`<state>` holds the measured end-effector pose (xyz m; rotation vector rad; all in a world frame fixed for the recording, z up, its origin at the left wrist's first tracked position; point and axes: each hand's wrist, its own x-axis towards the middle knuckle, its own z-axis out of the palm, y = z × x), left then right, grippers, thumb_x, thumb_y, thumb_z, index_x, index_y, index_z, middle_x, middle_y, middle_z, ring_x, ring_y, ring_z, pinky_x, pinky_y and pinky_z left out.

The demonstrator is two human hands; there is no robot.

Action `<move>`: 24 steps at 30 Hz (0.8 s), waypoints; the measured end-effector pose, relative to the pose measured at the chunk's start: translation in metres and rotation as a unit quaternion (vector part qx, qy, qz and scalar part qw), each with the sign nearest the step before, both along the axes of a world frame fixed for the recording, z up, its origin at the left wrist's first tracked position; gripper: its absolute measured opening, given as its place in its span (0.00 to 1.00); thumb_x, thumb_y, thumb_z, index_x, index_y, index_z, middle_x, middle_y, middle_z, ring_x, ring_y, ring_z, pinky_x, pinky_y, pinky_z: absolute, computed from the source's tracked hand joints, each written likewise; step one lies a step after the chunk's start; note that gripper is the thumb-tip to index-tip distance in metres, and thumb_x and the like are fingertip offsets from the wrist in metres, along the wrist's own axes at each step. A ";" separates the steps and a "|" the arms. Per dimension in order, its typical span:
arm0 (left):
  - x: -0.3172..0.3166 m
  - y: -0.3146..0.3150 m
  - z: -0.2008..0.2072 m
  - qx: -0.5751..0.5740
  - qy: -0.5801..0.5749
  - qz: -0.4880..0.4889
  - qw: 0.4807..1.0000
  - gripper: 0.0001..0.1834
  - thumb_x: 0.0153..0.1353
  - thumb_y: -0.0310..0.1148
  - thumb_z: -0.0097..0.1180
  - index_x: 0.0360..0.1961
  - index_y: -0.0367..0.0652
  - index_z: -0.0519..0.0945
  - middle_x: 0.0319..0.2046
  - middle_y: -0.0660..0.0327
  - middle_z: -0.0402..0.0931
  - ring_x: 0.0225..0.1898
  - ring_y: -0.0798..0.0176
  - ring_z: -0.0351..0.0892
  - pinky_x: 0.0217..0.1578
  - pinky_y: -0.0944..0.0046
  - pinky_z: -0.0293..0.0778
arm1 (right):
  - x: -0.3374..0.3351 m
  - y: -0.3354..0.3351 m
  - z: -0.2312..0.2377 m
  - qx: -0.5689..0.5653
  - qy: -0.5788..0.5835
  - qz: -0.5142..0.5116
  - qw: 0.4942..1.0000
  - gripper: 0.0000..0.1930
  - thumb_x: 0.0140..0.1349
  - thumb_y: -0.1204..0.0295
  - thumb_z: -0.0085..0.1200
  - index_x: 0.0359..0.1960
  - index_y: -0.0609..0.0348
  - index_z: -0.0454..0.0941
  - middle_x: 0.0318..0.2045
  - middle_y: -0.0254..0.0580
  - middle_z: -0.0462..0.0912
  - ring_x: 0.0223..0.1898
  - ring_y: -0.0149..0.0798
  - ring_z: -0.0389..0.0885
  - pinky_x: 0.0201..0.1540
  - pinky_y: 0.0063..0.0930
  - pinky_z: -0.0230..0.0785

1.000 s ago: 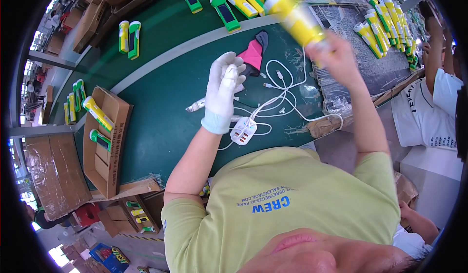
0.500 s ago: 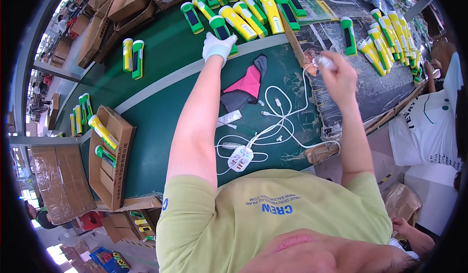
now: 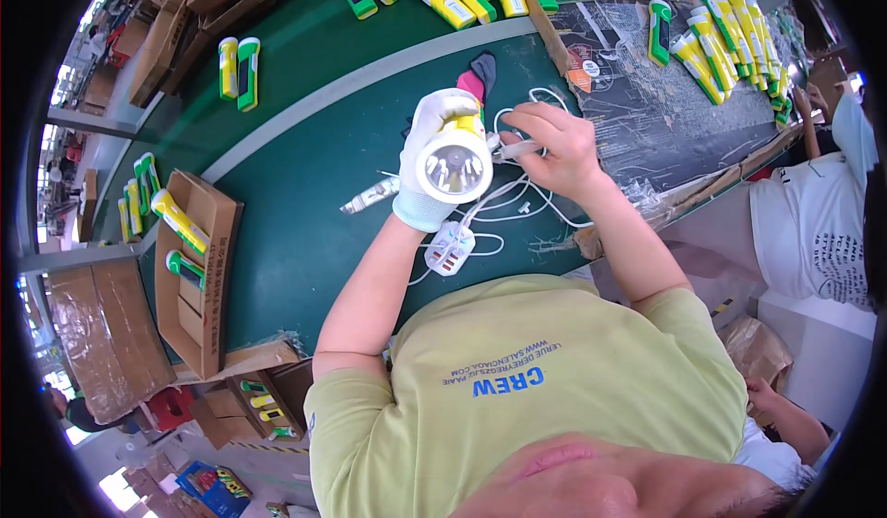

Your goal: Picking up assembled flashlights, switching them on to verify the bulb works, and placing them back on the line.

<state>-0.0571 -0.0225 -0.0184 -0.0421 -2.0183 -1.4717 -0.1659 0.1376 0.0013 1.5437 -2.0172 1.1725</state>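
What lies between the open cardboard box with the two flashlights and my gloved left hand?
In the head view, mostly bare green tabletop from the box to your left hand, with a small whitish packet nearer the hand.

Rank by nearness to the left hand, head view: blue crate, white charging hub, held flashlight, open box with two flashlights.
1. Held flashlight, in the left hand
2. White charging hub, lower in view
3. Open box, at left
4. Blue crate, lower left

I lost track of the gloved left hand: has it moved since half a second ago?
Yes: the left hand has come back from over the long grey strip, toward the white socket block.
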 end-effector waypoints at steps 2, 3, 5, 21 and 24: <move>0.008 0.006 0.010 -0.044 -0.005 0.024 0.999 0.26 0.45 0.18 0.69 0.46 0.43 0.73 0.48 0.58 0.70 0.49 0.61 0.73 0.51 0.66 0.71 | 0.008 -0.004 -0.001 0.001 0.009 0.014 1.000 0.14 0.45 0.79 0.63 0.37 0.60 0.80 0.35 0.43 0.83 0.32 0.43 0.84 0.31 0.28 0.77; 0.011 0.007 0.010 -0.040 0.001 0.026 0.999 0.26 0.45 0.18 0.69 0.46 0.43 0.73 0.48 0.58 0.70 0.49 0.61 0.73 0.51 0.66 0.71 | 0.011 -0.005 -0.005 0.001 0.006 0.005 1.000 0.15 0.45 0.78 0.63 0.38 0.57 0.80 0.35 0.41 0.83 0.33 0.42 0.84 0.31 0.29 0.77; 0.015 0.006 0.009 -0.070 0.014 0.036 0.997 0.27 0.43 0.25 0.71 0.45 0.46 0.73 0.44 0.55 0.72 0.45 0.57 0.76 0.47 0.64 0.72 | 0.019 -0.007 -0.009 0.009 0.000 -0.002 1.000 0.19 0.44 0.77 0.62 0.42 0.55 0.79 0.39 0.39 0.82 0.35 0.43 0.84 0.32 0.30 0.77; 0.032 0.023 0.028 0.592 -0.117 -0.229 0.764 0.29 0.63 0.49 0.55 0.58 0.43 0.67 0.44 0.55 0.76 0.44 0.57 0.78 0.47 0.55 0.75 | 0.042 0.015 -0.007 0.224 -0.537 0.349 0.735 0.18 0.57 0.67 0.62 0.47 0.64 0.77 0.35 0.38 0.83 0.34 0.29 0.81 0.37 0.25 0.72; 0.022 0.003 0.020 0.670 -0.107 -0.177 0.713 0.26 0.65 0.54 0.49 0.51 0.43 0.70 0.33 0.62 0.74 0.30 0.66 0.76 0.31 0.65 0.77 | 0.023 0.020 0.036 0.340 -0.405 0.307 0.792 0.22 0.54 0.63 0.67 0.45 0.64 0.79 0.35 0.35 0.83 0.37 0.25 0.79 0.38 0.21 0.71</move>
